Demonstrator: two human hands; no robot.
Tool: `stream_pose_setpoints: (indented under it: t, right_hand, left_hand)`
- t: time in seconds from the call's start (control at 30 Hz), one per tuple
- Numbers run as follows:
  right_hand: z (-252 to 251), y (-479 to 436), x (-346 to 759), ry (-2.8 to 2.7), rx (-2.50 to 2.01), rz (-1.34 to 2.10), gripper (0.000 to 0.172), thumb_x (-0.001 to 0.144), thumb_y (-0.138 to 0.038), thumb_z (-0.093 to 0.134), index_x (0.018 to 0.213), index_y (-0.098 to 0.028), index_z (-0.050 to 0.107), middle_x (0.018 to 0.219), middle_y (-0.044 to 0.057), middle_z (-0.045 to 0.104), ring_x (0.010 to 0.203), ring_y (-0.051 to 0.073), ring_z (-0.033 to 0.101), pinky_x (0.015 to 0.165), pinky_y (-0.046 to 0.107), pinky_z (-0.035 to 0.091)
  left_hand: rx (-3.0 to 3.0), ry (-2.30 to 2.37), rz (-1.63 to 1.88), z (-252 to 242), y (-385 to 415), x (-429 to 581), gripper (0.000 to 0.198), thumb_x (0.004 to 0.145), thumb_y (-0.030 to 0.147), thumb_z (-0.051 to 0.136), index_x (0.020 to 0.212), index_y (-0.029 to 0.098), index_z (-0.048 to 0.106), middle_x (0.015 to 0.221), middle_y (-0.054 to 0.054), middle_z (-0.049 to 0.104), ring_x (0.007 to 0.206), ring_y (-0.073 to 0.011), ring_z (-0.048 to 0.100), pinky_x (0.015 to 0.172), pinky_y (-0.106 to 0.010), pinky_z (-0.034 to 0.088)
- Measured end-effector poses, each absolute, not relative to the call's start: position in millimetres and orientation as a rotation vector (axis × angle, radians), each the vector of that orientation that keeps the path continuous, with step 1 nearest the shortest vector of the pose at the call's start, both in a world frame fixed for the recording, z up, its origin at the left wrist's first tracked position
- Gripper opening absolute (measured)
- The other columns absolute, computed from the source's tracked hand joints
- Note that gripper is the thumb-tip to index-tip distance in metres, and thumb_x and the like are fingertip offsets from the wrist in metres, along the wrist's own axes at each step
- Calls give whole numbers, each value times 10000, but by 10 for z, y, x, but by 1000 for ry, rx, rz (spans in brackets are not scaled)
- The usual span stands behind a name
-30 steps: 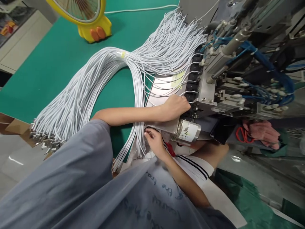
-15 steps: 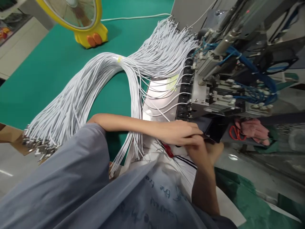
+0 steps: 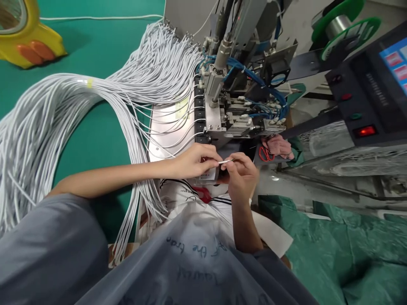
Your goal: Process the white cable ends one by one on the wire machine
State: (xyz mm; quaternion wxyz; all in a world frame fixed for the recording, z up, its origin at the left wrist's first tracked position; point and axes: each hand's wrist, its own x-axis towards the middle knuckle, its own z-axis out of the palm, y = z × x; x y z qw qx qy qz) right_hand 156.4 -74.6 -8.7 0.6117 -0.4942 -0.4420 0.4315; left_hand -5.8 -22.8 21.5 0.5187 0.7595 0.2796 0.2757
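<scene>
Between my two hands stretches a short length of white cable (image 3: 225,161). My left hand (image 3: 195,161) pinches it between thumb and fingertips, in front of the machine's row of black clamps (image 3: 199,106). Just right of it, my right hand (image 3: 242,171) has its fingers closed on the cable's end; the tip itself is too small to make out. A large bundle of white cables (image 3: 70,91), bound with yellow tape (image 3: 90,83), lies to the left. Several strands from it run into the clamps across a shiny metal plate (image 3: 165,127).
A machine with cylinders and blue hoses (image 3: 244,67) stands ahead. Right of it are a green wire spool (image 3: 338,27), a control box (image 3: 375,97), red-handled scissors (image 3: 266,154) and a pink cloth (image 3: 278,146). A yellow fan (image 3: 34,46) stands on the green table (image 3: 92,127).
My view has swung to the right. My hands, overlapping before, are now slightly apart with the white cable showing between their fingertips.
</scene>
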Motion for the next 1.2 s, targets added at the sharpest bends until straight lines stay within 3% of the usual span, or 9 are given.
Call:
stream_pose_setpoints:
  t: [0.1, 0.23, 0.43, 0.6, 0.77, 0.87, 1.0, 1.2]
  right_hand:
    - [-114, -712, 1620, -1106, -1107, 1081, 161, 758, -347, 664, 751, -205, 588, 791, 3, 528, 551, 91, 507, 528, 261, 429]
    - [-136, -693, 1627, -1149, -1151, 1183, 234, 758, -430, 644, 756, -200, 601, 793, 10, 529, 520, 84, 456, 479, 255, 390]
    - [21, -749, 1653, -1403, -1398, 746, 103, 775, -284, 635, 769, -205, 702, 656, -8, 504, 530, 97, 407, 484, 261, 330]
    - [-23, -731, 1646, -1391, -1333, 806, 132, 760, -252, 642, 647, -190, 671, 524, -44, 351, 504, 95, 347, 482, 259, 291]
    - [-140, -749, 1501, -1228, -1308, 742, 158, 777, -299, 624, 657, -200, 657, 553, -31, 388, 524, 108, 369, 479, 265, 295]
    - [-55, -760, 1524, -1421, -1415, 569, 134, 805, -266, 591, 728, -203, 681, 554, -35, 394, 504, 101, 364, 476, 269, 290]
    - [75, -709, 1625, -1649, -1465, 552, 160, 809, -217, 579, 672, -180, 654, 529, -47, 351, 482, 87, 338, 486, 270, 283]
    - [-40, -675, 1513, -1363, -1359, 650, 213, 808, -255, 579, 619, -165, 621, 531, -45, 339, 496, 88, 330, 471, 253, 255]
  left_hand:
    - [1719, 623, 608, 203, -224, -48, 215, 885, 184, 483, 896, 104, 682, 799, -31, 572, 552, -46, 545, 527, -172, 458]
    - [1710, 608, 556, 198, -207, -48, 218, 879, 198, 492, 886, 115, 693, 801, -37, 582, 579, -56, 558, 540, -172, 461]
    - [2145, 645, 697, 140, -171, -81, 224, 847, 152, 495, 878, 142, 717, 698, -28, 564, 655, -99, 522, 603, -212, 421]
    - [2098, 700, 768, 115, -216, -55, 196, 828, 154, 517, 812, 140, 712, 680, -21, 576, 637, -94, 523, 589, -207, 410]
    - [1977, 745, 722, 114, -250, -29, 139, 810, 199, 581, 761, 133, 693, 637, 0, 575, 592, -79, 520, 545, -178, 408]
    - [2292, 746, 723, 68, -209, -59, 211, 864, 187, 487, 817, 133, 685, 680, -24, 573, 613, -92, 518, 551, -189, 399]
    - [2766, 721, 650, -3, -141, -98, 264, 880, 118, 395, 893, 120, 659, 717, -49, 567, 607, -109, 500, 553, -214, 387]
    - [2243, 738, 824, -5, -182, -48, 205, 877, 187, 494, 841, 136, 689, 671, -12, 572, 604, -86, 529, 566, -184, 409]
